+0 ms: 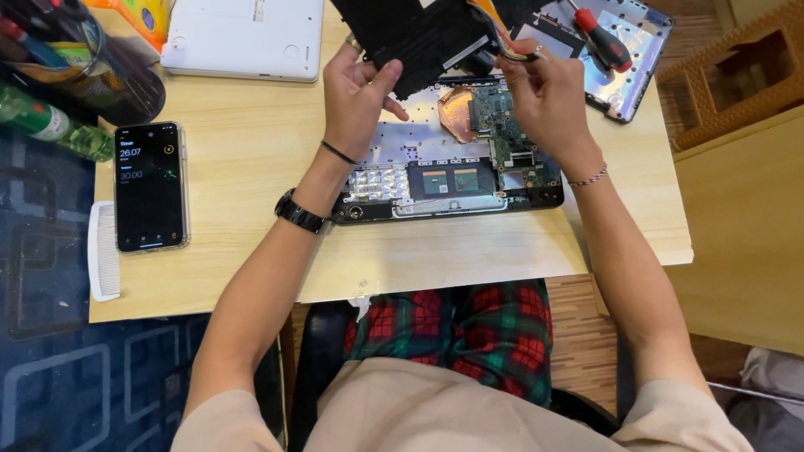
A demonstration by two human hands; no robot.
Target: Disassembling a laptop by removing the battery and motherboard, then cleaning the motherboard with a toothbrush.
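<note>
Plaid-clad knees tuck under the bench (251, 151); left hand (356, 96) grips a flat black battery pack (419, 42) lifted clear of the opened laptop chassis (452, 167); right hand (548, 96) pinches its wire bundle (502, 38), keeping the leads slack.

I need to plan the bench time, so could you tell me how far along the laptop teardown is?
Done: the bottom cover lies aside with the screwdriver on it, and the laptop lies open. In hand: the left hand lifts the black battery while the right hand holds its cable. Left: the circuit board remains inside.
</note>
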